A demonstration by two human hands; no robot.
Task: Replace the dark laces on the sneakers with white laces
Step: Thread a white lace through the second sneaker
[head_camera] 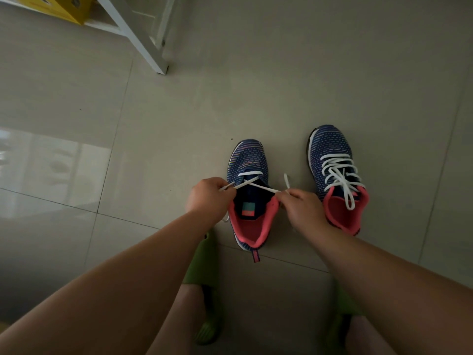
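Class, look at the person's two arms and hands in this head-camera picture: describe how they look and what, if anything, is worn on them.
Both forearms are bare from the bottom edge of the picture to the wrists: no sleeves show. The left hand and the right hand wear no gloves, and no watch, bracelet or ring can be seen. No markings show.

I count two sneakers (pixel 247 196) (pixel 337 175), two white laces (pixel 252 184) (pixel 339 175), two hands (pixel 208 194) (pixel 304 208), two green slippers (pixel 207 290) (pixel 343 316), one yellow box (pixel 64 7).

surface: tiled floor (pixel 256 98) | on it: two sneakers (pixel 249 162) (pixel 330 147), green slippers (pixel 204 265), white frame leg (pixel 151 52)
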